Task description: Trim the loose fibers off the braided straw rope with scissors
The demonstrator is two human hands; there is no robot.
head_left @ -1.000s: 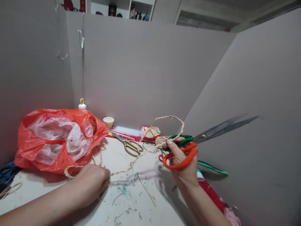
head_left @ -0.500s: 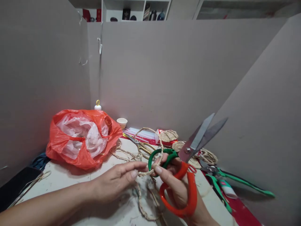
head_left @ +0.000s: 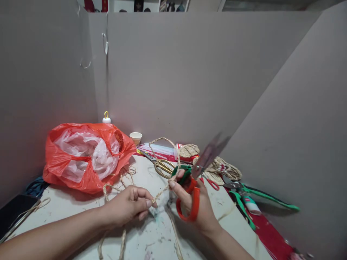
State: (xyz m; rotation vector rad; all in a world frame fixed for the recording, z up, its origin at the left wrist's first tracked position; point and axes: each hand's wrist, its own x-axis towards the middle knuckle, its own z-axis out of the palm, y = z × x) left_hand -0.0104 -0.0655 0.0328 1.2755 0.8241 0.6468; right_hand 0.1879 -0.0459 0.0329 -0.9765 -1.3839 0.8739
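My left hand [head_left: 131, 204] is closed, thumb and fingers pinching a braided straw cord [head_left: 162, 192] near the middle of the table. From there the cord runs to my right hand [head_left: 196, 202], whose thumb and forefinger grip it too, and loops up behind. That same hand also carries scissors [head_left: 195, 202] with one green and one orange handle; their blades point up and right, slightly apart and blurred. More cord lies around my left wrist and trails toward the table's front. Where the left fingertips meet the cord, its end is partly hidden.
A red plastic bag [head_left: 81, 182] with white plastic inside stands at left. Behind lie a paper cup [head_left: 136, 138], gold-handled scissors [head_left: 164, 168] and woven straw pieces [head_left: 227, 169]. Green-handled shears [head_left: 268, 196] and a white tube [head_left: 251, 206] sit at right. Grey partitions [head_left: 176, 72] enclose the table.
My left hand has moved down and left, now pinching the cord, and a stretch of it spans the hands. The scissors have swung left and their blades are closer together.
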